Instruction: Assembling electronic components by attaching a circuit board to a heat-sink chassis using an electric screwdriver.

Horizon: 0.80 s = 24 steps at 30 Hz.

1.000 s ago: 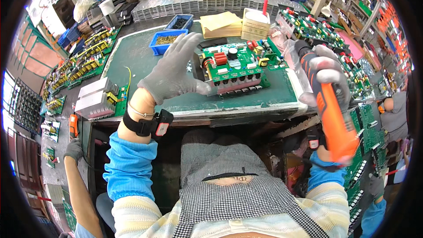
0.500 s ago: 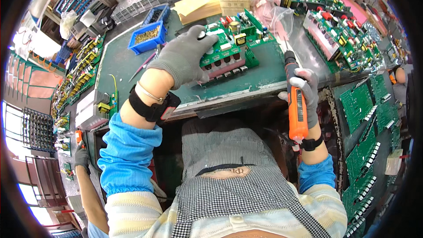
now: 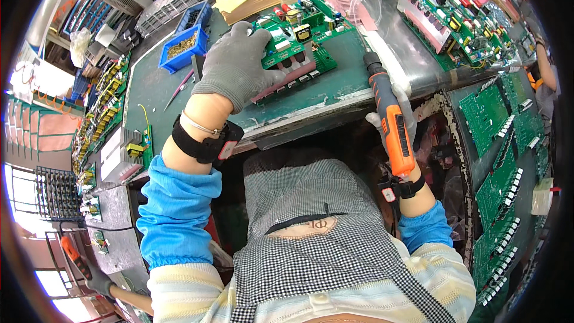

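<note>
Two grips: left fingers [image 3: 259,40], earlier spread, now round circuit board [image 3: 286,52]; right fingers [image 3: 408,111] round screwdriver [image 3: 394,128]

Gloves [image 3: 236,63] of matt knit cloth; driver [image 3: 391,116] of smooth plastic — faintly glossy. Board [image 3: 287,51] glossy. The bench [image 3: 146,88] is matt, its front edge rough — toward its far edge, dull paper [image 3: 248,0], shiny plastic bag [image 3: 365,6].
</note>
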Tool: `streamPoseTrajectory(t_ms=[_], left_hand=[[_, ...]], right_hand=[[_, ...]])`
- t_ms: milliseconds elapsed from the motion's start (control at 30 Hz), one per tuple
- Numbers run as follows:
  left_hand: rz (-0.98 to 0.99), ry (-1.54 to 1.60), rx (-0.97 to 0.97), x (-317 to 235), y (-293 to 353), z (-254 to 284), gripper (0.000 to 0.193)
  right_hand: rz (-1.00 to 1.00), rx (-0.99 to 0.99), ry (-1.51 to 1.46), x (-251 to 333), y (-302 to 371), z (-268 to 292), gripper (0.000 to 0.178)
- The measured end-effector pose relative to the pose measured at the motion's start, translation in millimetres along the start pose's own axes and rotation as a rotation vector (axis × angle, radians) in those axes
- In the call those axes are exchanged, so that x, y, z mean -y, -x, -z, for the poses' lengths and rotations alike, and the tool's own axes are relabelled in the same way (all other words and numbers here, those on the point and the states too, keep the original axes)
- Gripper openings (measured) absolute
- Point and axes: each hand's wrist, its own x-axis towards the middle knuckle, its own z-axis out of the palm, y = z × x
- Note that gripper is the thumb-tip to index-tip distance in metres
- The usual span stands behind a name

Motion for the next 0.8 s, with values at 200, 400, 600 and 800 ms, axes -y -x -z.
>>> streamPoseTrajectory(t_ms=[200,400,600,800], left_hand=[[0.005,0.007,-0.040,-1.2,-0.7,-5.2,0.068],[-0.067,0.090,-0.077,9.9,7.8,0.3,0.083],[-0.124,0.595,-0.379,66.3,42.7,14.7,0.077],[0.490,1.071,-0.446,149.4,96.9,-19.9,0.055]], right_hand=[[-0.646,0.208,-1.136,-0.8,4.3,3.0,0.056],[-0.649,0.201,-1.550,9.0,9.0,1.2,0.055],[-0.787,0.197,-1.686,13.1,13.4,8.3,0.071],[-0.704,0.215,-1.337,24.3,24.9,6.2,0.080]])
